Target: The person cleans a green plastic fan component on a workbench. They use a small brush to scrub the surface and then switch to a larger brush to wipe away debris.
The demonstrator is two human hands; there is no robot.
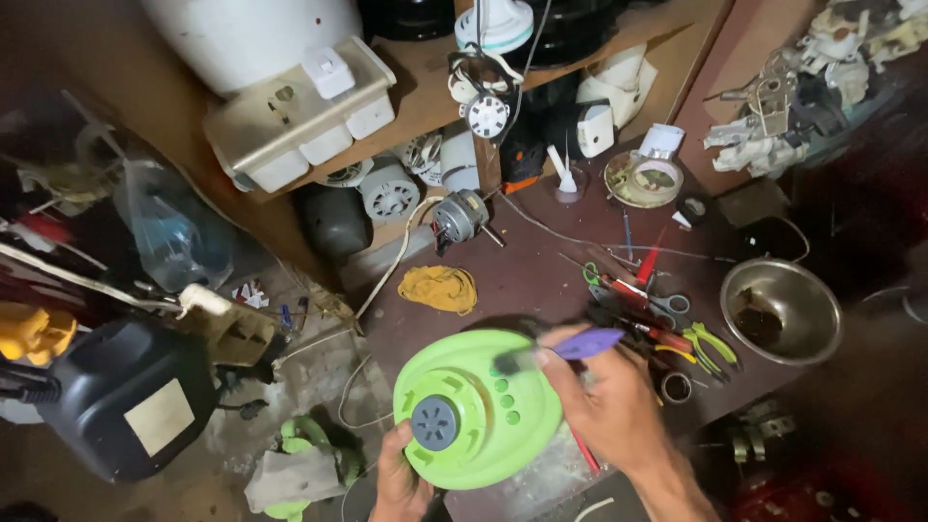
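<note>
Lower centre of frame: our left hand (398, 480) grips the green round housing (478, 406) by its lower rim, steadying it. Our right hand (609, 401) has fingers closed on a purple-handled brush (565, 348), bristles over the housing's top.

A lime-green round housing (478, 406) has a grey hub (436, 422); the brush (565, 348) handle is purple.
</note>
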